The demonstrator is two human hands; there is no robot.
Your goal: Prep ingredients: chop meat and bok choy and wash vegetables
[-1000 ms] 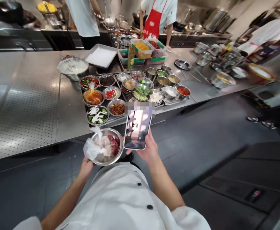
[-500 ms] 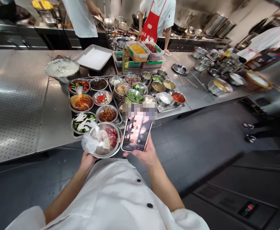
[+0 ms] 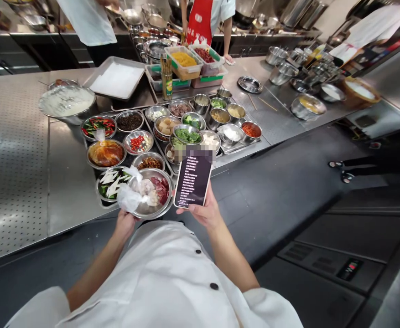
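My left hand grips the near left rim of a metal bowl, which seems to sit on a second one. Inside it lie red sliced meat, pale pieces and a clear plastic bag hanging over the left rim. In my right hand is a phone, tilted up towards me, with lines of white text on a dark screen. Just beyond, bowls of chopped ingredients stand in trays, among them dark-red sauce, green leaves and red peppers.
The steel counter crosses in front of me. On it are a large bowl of white paste, a tray of white stuff, plastic tubs and metal pots. A person in a red apron stands behind it; others are nearby.
The phone's screen has switched from a bright picture to text on a dark background. The counter and its bowls have shifted left and slightly tilted in view. Both hands keep their holds.
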